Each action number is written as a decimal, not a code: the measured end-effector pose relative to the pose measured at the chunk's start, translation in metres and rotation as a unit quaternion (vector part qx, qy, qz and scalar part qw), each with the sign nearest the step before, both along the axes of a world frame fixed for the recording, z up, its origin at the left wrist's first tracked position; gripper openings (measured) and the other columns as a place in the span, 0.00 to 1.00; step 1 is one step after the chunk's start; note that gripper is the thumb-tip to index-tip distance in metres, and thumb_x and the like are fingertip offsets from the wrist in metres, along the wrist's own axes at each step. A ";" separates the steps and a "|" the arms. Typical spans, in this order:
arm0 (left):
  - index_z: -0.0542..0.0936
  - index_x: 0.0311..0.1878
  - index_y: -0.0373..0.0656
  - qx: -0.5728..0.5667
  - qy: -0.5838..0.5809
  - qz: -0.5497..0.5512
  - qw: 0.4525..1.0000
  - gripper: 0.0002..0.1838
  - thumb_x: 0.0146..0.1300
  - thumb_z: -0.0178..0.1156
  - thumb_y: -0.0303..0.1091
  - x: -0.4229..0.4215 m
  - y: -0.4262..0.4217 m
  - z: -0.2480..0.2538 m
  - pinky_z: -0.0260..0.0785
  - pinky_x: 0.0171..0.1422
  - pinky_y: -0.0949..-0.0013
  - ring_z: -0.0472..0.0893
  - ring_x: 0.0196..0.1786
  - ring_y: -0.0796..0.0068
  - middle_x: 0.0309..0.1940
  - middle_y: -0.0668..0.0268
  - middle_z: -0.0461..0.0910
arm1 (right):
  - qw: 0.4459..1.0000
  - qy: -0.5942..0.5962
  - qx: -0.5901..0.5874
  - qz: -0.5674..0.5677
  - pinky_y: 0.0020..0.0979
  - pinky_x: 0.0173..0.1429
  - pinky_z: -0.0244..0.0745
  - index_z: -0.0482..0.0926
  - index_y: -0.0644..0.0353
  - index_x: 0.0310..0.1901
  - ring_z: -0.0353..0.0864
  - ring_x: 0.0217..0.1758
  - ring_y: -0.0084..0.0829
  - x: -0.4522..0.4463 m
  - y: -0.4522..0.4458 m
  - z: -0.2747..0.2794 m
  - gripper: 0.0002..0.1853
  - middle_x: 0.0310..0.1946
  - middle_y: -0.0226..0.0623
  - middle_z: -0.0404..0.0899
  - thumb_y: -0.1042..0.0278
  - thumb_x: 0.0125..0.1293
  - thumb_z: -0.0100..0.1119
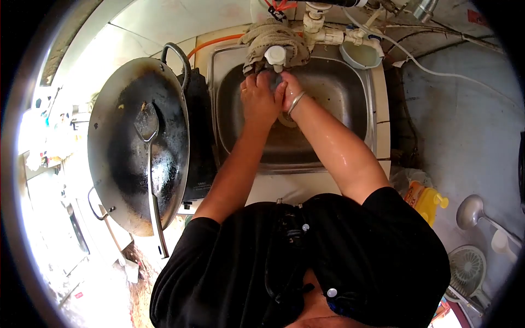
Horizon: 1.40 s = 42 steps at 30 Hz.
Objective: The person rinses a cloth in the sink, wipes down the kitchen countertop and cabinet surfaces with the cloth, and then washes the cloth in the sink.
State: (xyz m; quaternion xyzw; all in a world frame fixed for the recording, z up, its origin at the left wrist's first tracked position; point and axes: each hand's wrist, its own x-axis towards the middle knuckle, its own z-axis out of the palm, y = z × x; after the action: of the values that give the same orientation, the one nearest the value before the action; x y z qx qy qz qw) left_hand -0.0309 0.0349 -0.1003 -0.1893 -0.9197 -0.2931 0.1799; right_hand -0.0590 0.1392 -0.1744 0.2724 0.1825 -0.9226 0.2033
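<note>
Both hands are close together under the tap, over the back part of a steel sink (350,147). My left hand (260,99) has its fingers bent, with a ring on one. Beside it, my right hand (291,92) curls inward, a silver bangle (296,102) at the wrist. A small grey-blue patch shows between the hands; what it is cannot be made out. The white tap (275,55) stands just above the fingers, and a grey-brown cloth (265,38) drapes around it. My right forearm looks wet.
Left of the sink, a large wok (106,164) rests on a black stove (199,147), with a metal spatula (149,131) in it. A bowl (361,56) sits at the back-right corner. To the right are a yellow pump bottle (429,206), a ladle (469,212) and a strainer (467,268).
</note>
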 end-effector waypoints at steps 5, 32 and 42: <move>0.74 0.37 0.36 0.041 -0.072 0.029 0.996 0.15 0.58 0.57 0.40 -0.013 0.009 0.004 0.68 0.44 0.48 0.75 0.36 0.40 0.34 0.43 0.75 | 0.995 0.007 0.057 -0.080 0.39 0.44 0.76 0.74 0.57 0.43 0.78 0.39 0.33 0.002 -0.018 0.015 0.14 0.37 0.36 0.78 0.57 0.65 0.46; 0.54 0.69 0.38 0.038 -0.283 -0.044 0.957 0.50 0.46 0.71 0.42 -0.012 -0.013 -0.002 0.62 0.65 0.55 0.62 0.67 0.47 0.63 0.42 0.61 | 0.991 0.012 0.122 -0.060 0.42 0.56 0.71 0.73 0.63 0.48 0.77 0.47 0.39 -0.007 0.015 0.032 0.16 0.45 0.41 0.78 0.62 0.68 0.40; 0.55 0.69 0.45 0.058 -0.317 -0.023 0.946 0.51 0.41 0.73 0.41 -0.011 -0.005 -0.007 0.67 0.59 0.55 0.70 0.59 0.43 0.60 0.39 0.62 | 0.992 0.065 0.088 -0.056 0.38 0.51 0.74 0.74 0.65 0.45 0.79 0.43 0.37 0.002 0.027 0.035 0.12 0.40 0.39 0.79 0.67 0.64 0.49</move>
State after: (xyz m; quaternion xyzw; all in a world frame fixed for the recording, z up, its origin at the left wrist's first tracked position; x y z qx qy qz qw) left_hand -0.0417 0.0294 -0.1068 -0.0968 -0.9061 -0.3948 -0.1168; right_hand -0.0572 0.1661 -0.1395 0.2380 0.2601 -0.9288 0.1140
